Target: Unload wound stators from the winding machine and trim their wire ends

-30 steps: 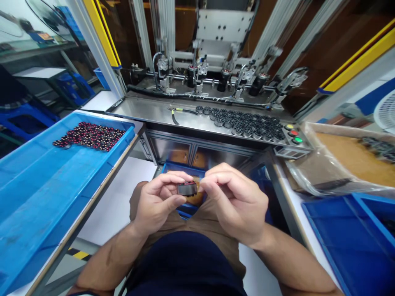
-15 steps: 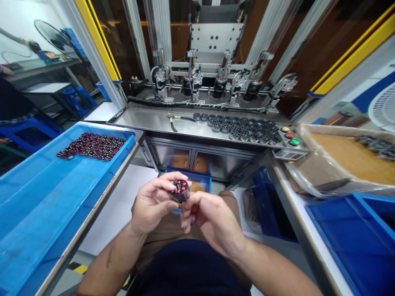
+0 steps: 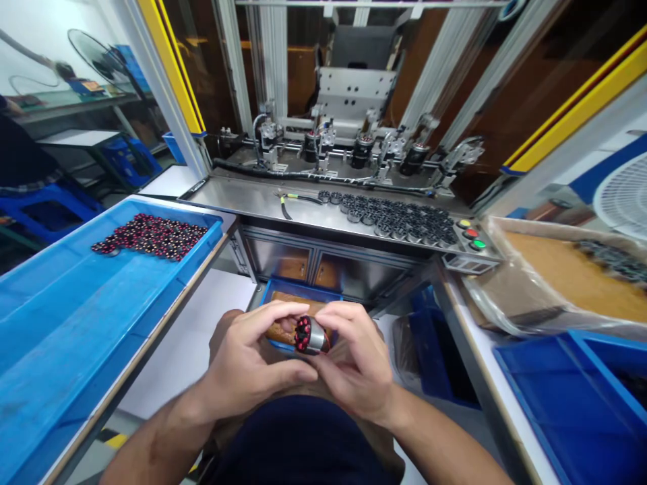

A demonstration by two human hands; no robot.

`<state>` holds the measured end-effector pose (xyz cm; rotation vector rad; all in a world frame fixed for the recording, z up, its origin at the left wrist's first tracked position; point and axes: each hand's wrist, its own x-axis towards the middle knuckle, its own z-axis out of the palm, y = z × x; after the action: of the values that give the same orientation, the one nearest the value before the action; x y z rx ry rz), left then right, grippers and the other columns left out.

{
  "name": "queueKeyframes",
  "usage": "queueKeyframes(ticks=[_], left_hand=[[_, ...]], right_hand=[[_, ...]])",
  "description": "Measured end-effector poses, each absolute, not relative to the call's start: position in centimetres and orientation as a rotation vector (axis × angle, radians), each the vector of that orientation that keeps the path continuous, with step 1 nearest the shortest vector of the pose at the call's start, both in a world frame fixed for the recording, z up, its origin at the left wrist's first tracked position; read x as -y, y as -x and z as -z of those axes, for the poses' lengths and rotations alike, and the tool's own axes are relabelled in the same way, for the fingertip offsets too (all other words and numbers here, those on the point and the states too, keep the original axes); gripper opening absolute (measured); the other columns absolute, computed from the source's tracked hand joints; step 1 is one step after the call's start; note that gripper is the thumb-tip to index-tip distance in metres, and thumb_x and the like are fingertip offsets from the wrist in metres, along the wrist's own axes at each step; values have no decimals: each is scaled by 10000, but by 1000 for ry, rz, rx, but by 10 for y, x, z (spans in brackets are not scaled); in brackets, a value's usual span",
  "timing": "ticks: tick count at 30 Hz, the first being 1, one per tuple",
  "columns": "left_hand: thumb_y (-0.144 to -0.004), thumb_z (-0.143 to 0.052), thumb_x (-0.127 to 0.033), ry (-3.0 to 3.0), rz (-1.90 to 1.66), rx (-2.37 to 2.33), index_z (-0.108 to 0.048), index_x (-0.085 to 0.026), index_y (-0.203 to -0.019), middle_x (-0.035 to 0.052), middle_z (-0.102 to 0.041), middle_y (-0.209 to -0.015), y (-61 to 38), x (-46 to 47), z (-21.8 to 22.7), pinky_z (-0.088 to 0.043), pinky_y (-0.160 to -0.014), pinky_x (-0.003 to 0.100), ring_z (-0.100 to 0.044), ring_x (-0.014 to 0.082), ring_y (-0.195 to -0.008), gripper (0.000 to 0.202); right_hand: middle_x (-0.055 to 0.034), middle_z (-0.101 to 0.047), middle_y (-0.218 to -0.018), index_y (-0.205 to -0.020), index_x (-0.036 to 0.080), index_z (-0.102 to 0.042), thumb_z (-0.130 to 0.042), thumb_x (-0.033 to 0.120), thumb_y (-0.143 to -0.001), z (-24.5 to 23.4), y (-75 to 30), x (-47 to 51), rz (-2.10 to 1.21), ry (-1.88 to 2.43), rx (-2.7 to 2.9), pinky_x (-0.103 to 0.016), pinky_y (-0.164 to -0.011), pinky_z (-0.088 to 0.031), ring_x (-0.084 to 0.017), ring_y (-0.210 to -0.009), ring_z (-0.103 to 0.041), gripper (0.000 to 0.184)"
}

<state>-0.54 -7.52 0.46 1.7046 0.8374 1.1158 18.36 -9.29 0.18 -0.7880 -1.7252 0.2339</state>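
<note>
Over my lap, both hands are closed round one small round motor stator (image 3: 310, 335), black with red copper windings, tipped so its side faces up. My left hand (image 3: 247, 367) pinches it from the left and below. My right hand (image 3: 354, 364) grips it from the right, fingers curled over the top. On the steel machine ledge (image 3: 253, 199) ahead lies a batch of several dark stators (image 3: 399, 217). A heap of wound red stators (image 3: 151, 236) sits at the far end of the blue tray (image 3: 75, 316) on my left.
Yellow, red and green buttons (image 3: 470, 233) sit at the ledge's right end, and pliers (image 3: 296, 197) lie on its left part. A plastic-lined cardboard box (image 3: 556, 283) and a blue bin (image 3: 581, 397) stand at my right. A blue drawer (image 3: 283, 296) is open under the ledge.
The stator has been turned over in my fingers, from windings facing up to lying on its side. Both hands dropped a little lower and closed tighter round it.
</note>
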Motion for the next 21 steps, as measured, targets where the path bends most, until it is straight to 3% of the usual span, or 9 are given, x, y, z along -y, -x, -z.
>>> queueKeyframes(ticks=[6,11,14,16,19,21], left_hand=[[-693,-835,-165,-1793,-1249,-797,-714,-246,-1142,74,-725,-1049,0,72,-8,-505,-901,344,-643,247,-996,473],[-703,-809,-106,-1758,-1295,-778,-696,-247,-1176,94,-692,-1127,0,74,-8,-513,-939,348,-628,258,-1073,507],[-742,-766,-72,-1567,-1243,-674,-686,-247,-1180,95,-649,-1197,-2,77,-5,-550,-912,319,-642,248,-1093,478],[-759,-747,-53,-1447,-1220,-610,-673,-248,-1178,90,-631,-1232,-3,77,-4,-566,-901,311,-667,228,-1061,468],[-762,-739,-30,-1383,-1206,-580,-663,-238,-1175,93,-635,-1253,-4,78,-4,-573,-911,299,-682,216,-1054,469],[-760,-738,-18,-1394,-1186,-586,-667,-232,-1173,94,-649,-1246,-5,79,-5,-575,-908,279,-683,215,-1066,471]], right_hand=[[-113,-644,-1013,-1213,204,-594,-715,117,-747,-9,-192,97,-314,746,1770,-434,-773,-557,-266,-943,-631,489],[-46,-626,-770,-919,191,-686,-633,79,-830,-19,-194,101,-473,729,1660,-346,-640,-511,-180,-709,-595,152],[-34,-612,-731,-825,180,-674,-618,65,-838,-21,-192,102,-589,793,1549,-322,-622,-493,-163,-683,-580,128],[-44,-625,-790,-892,181,-676,-634,46,-814,-19,-191,102,-609,776,1566,-323,-647,-499,-167,-725,-592,161],[-74,-635,-921,-1094,189,-657,-694,46,-773,-14,-191,101,-559,685,1677,-341,-691,-517,-186,-812,-607,354],[-69,-630,-917,-1105,197,-660,-705,53,-782,-13,-191,101,-519,647,1708,-330,-673,-510,-178,-799,-599,357]])
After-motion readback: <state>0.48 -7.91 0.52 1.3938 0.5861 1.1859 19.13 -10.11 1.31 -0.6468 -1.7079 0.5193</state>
